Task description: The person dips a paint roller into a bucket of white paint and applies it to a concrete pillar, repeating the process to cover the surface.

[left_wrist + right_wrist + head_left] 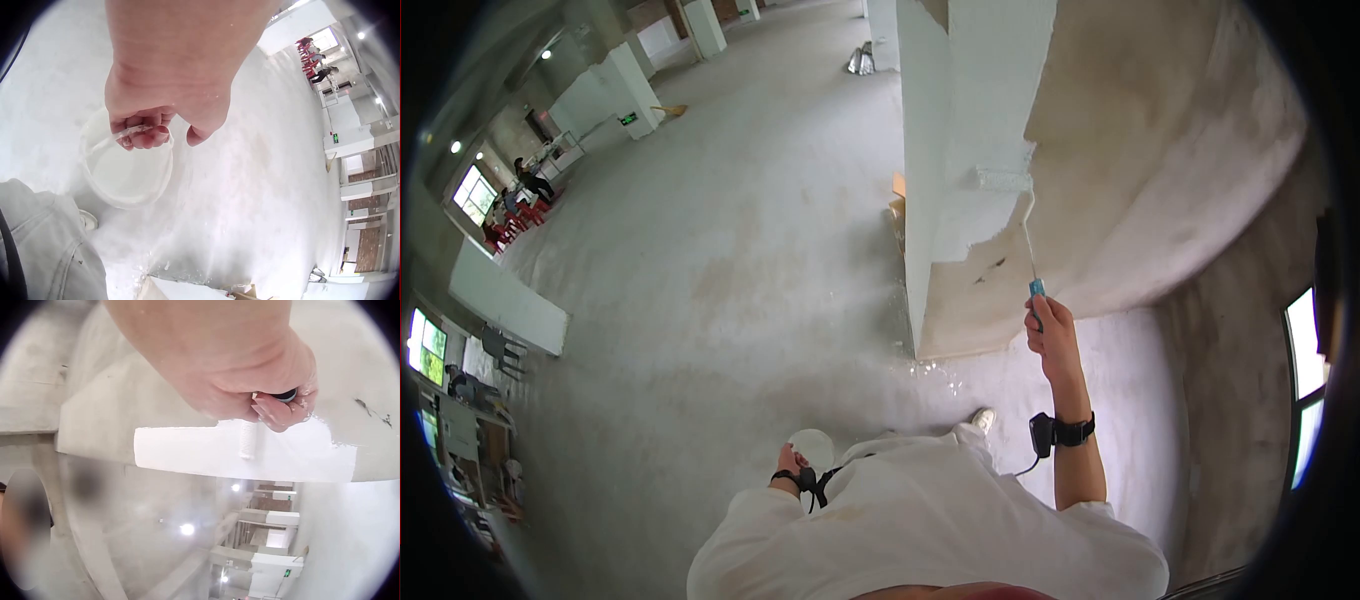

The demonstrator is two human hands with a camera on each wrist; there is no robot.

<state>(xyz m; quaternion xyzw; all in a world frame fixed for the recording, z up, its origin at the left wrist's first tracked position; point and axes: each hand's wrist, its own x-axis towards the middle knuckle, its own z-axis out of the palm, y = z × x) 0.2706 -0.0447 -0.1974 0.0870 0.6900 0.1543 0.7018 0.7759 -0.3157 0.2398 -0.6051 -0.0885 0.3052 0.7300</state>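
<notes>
My right hand (1052,340) grips the blue handle of a paint roller (1037,288), arm stretched forward. The white roller sleeve (1004,179) lies against a pillar face (975,120), at the boundary between white paint and bare plaster (1140,130). In the right wrist view, fingers curl around the handle, with white specks on them; the sleeve shows beyond over the white patch. Low at my left side, my left hand (169,94) holds a translucent white bucket (122,204) by its handle, fingers curled under it. White paint shows inside the bucket.
White splatters (935,375) dot the concrete floor near the pillar's base, close to my shoe (984,419). Cardboard (897,205) leans behind the pillar's left edge. People sit by red stools (520,215) far left. A broom (670,110) lies by another pillar; chairs (500,350) stand left.
</notes>
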